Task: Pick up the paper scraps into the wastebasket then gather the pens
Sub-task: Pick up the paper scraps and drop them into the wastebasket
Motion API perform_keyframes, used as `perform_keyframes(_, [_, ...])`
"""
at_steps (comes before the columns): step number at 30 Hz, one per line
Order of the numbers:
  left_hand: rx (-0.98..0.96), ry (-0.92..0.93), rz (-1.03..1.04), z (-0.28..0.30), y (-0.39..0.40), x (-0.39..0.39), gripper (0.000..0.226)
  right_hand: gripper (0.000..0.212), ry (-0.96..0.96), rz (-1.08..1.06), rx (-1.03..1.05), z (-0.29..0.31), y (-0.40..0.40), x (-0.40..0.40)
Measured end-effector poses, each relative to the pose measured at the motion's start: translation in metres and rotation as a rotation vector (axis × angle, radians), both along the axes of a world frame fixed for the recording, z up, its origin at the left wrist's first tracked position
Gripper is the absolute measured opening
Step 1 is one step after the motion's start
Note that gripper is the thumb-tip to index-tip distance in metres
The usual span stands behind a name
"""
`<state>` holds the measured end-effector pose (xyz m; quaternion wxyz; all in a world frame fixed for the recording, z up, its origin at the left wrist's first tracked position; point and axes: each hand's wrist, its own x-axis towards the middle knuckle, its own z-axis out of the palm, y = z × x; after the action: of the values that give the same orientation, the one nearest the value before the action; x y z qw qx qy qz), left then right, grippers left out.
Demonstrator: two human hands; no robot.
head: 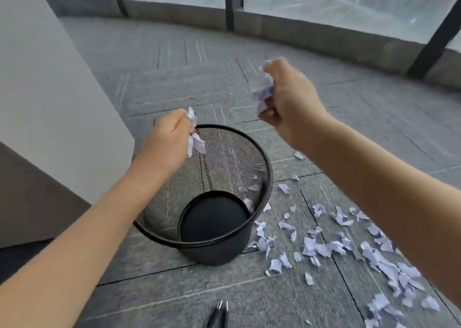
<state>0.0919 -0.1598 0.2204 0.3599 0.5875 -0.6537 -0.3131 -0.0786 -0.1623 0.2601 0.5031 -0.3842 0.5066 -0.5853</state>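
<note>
A black mesh wastebasket (262, 158) stands on the grey floor in the middle of the view, its dark bottom visible. My left hand (166, 140) is over its far left rim, closed around pale lilac paper scraps (195, 144). My right hand (289, 103) is raised to the right of and beyond the basket, gripping a bunch of paper scraps (263, 92). Several loose scraps (321, 249) lie scattered on the floor right of the basket. Black pens (219, 314) lie at the bottom edge, partly cut off.
A light grey wall or cabinet block (50, 90) rises close on the left of the basket. A low curved ledge under tall windows (324, 31) bounds the floor at the back. Grey floor tiles stretch between basket and ledge.
</note>
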Motion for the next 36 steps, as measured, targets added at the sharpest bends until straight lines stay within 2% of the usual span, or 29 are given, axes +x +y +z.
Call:
perform_keyframes(3, [0.048, -0.263, 0.061, -0.015, -0.012, 0.025, 0.035, 0.027, 0.485, 0.268, -0.03, -0.035, -0.001, 0.042])
perform_keyframes(5, [0.025, -0.337, 0.081, -0.023, -0.011, 0.035, 0.029, 0.026, 0.621, 0.349, -0.013, -0.057, 0.0, 0.053])
perform_keyframes(7, [0.006, -0.357, 0.072, -0.027, -0.008, 0.037, 0.02, 0.022, 0.685, 0.367, 0.008, -0.072, 0.002, 0.055])
perform_keyframes(10, [0.045, -0.353, 0.043, -0.036, -0.008, 0.035, 0.022, 0.019, 0.741, 0.343, 0.024, -0.083, 0.003, 0.052])
perform_keyframes(13, [0.032, -0.423, 0.025, -0.042, -0.007, 0.032, 0.056, 0.019, 0.683, 0.313, -0.001, -0.083, 0.007, 0.044])
perform_keyframes(15, [-0.023, -0.461, -0.086, -0.039, -0.004, 0.024, 0.064, 0.02, 0.636, 0.352, -0.015, -0.082, 0.009, 0.037])
perform_keyframes(17, [-0.074, -0.426, -0.208, -0.033, -0.002, 0.013, 0.04, 0.021, 0.632, 0.401, -0.015, -0.084, 0.011, 0.032])
perform_keyframes(18, [-0.099, -0.414, -0.228, -0.03, 0.0, 0.008, 0.021, 0.02, 0.626, 0.408, -0.012, -0.085, 0.012, 0.029])
perform_keyframes(19, [-0.123, -0.396, -0.216, -0.028, 0.001, 0.006, 0.012, 0.018, 0.618, 0.405, -0.005, -0.087, 0.013, 0.026])
perform_keyframes(21, [-0.158, -0.36, -0.139, -0.026, -0.002, 0.005, 0.017, 0.017, 0.643, 0.404, 0.003, -0.091, 0.017, 0.019])
perform_keyframes(23, [-0.188, -0.275, -0.049, -0.021, -0.005, 0.009, 0.018, 0.021, 0.833, 0.446, -0.036, -0.096, 0.023, 0.012])
perform_keyframes(25, [-0.198, -0.089, 0.012, -0.015, -0.009, 0.014, 0.016, 0.044, 1.152, 0.462, -0.051, -0.104, 0.029, 0.008])
perform_keyframes(26, [-0.202, 0.003, 0.025, -0.012, -0.01, 0.013, 0.015, 0.05, 1.234, 0.422, -0.062, -0.106, 0.032, 0.007])
perform_keyframes(28, [-0.222, 0.113, -0.001, -0.007, -0.009, 0.001, 0.015, 0.039, 1.151, 0.25, -0.143, -0.11, 0.042, 0.005])
perform_keyframes(31, [-0.243, 0.244, -0.13, -0.003, 0.001, -0.046, 0.019, 0.015, 0.775, -0.129, -0.239, -0.121, 0.066, -0.017])
perform_keyframes(34, [-0.213, 0.313, -0.337, -0.016, 0.026, -0.115, 0.018, 0.013, 0.469, -0.394, -0.094, -0.151, 0.105, -0.054])
perform_keyframes(36, [-0.122, 0.162, -0.602, -0.043, 0.06, -0.161, 0.018, 0.016, 0.396, -0.509, 0.082, -0.186, 0.139, -0.084])
